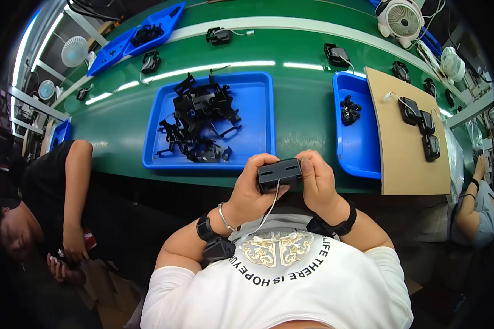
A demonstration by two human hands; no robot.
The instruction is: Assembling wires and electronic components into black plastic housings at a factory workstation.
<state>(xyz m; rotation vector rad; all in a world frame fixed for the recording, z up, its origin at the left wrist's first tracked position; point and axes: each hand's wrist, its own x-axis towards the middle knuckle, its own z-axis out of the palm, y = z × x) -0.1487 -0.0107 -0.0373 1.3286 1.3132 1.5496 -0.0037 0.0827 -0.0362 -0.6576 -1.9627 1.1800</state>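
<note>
Between my hands, just in front of my chest, is a black plastic housing (280,173) with two slots in its upturned face. A thin white cable (270,211) runs from it down toward my shirt. My left hand (252,187) wraps the housing's left end, fingers behind it. At the right end my right hand (318,180) grips with the thumb on the edge. Beyond them, a large blue tray (247,156) holds a heap of black plastic brackets (200,109).
Right of the big tray, a narrower blue tray (359,156) holds small black parts (349,111). Beside it, a cardboard sheet (406,175) carries several black cabled units (427,122). More units (219,36) lie along the green bench (302,104). Co-workers (74,192) sit at left and right.
</note>
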